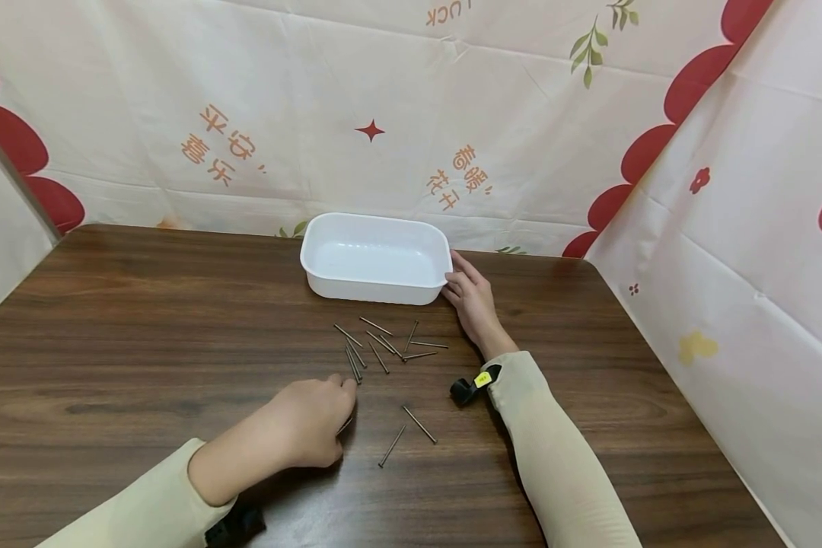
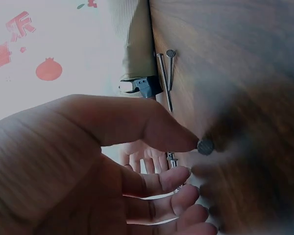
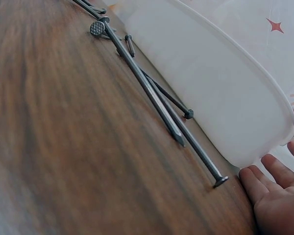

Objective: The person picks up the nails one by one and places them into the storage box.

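My left hand (image 1: 304,422) is low over the table, its thumb and slightly bent fingers spread around a nail (image 2: 205,147). The thumb tip is right at that nail's round head, and a gap shows between thumb and fingers; the hand hides most of the shank. At the back of the table my right hand (image 1: 476,304) rests its extended fingers against the right end of a white plastic tray (image 3: 225,83). Several loose nails (image 1: 387,342) lie scattered between the tray and my left hand. Two more nails (image 1: 419,425) lie apart from these, closer to me.
The brown wooden table (image 1: 144,327) ends at the back and right against a white printed cloth (image 1: 329,91). The tray stands close to that back edge. A black camera (image 1: 467,390) is strapped to my right wrist, just above the table.
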Tool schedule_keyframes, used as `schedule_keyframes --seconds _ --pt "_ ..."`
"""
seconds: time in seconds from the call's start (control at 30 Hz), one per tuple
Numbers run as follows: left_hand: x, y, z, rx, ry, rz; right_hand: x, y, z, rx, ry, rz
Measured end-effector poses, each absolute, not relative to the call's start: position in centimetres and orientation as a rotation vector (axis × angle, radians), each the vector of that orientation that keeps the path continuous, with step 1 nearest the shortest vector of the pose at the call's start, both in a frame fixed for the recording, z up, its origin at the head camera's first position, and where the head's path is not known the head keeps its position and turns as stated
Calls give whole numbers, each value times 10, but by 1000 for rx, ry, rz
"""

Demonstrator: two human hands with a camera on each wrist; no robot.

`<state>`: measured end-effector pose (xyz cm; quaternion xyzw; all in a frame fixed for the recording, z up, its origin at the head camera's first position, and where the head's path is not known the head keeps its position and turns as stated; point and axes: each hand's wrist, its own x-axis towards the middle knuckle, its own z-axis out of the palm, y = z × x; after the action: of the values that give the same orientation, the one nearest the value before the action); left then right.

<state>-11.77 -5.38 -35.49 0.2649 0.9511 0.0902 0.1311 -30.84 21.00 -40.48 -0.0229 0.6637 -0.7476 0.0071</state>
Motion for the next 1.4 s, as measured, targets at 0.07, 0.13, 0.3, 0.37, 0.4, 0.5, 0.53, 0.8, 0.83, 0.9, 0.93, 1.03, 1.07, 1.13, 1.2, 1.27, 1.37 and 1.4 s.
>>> schedule_keyframes --seconds 0.07,0.13,0.3,0.37,0.4,0.5,0.53,0.8,0.83,0.9,0.93,1.03,1.07,1.13,1.2,1.27,1.37,1.4 --pt "-117 -53 -355 769 2760 273 -309 210 -404 -72 2065 -2347" --pt "-116 -53 -354 765 2751 284 -309 210 -404 -76 2071 -2339" --pt "-115 -49 -352 740 2720 311 -311 210 -404 -83 2074 -2334" --pt "-115 -47 -352 739 2715 318 -311 209 -403 -80 2066 -2345" --pt "-115 -47 -352 743 2715 318 -311 209 -403 -79 2065 -2347" --pt "-115 -45 -354 749 2718 331 -311 209 -402 -78 2066 -2347" --pt "-115 -44 -354 750 2721 331 -311 210 -402 -77 2065 -2348" --pt "-115 -44 -355 752 2731 344 -311 210 -402 -83 2060 -2348" --pt "-115 -44 -355 755 2732 348 -311 210 -402 -84 2060 -2348" --pt "-115 -44 -356 761 2736 356 -311 210 -402 -84 2062 -2345" --pt "-115 -45 -356 761 2738 358 -311 210 -403 -82 2065 -2343" --pt "-116 -46 -356 778 2740 367 -311 211 -403 -84 2069 -2339" --pt "-117 -46 -356 781 2738 368 -311 211 -404 -85 2071 -2337" --pt "-117 -47 -356 781 2723 385 -310 212 -404 -82 2070 -2340" --pt "-118 -48 -355 783 2709 404 -310 212 -404 -78 2071 -2339" --pt "-119 -49 -355 776 2688 424 -309 212 -404 -67 2070 -2340" --pt "-119 -50 -355 782 2674 450 -309 212 -404 -62 2066 -2338" --pt "-119 -51 -355 785 2668 461 -309 211 -404 -59 2062 -2341"
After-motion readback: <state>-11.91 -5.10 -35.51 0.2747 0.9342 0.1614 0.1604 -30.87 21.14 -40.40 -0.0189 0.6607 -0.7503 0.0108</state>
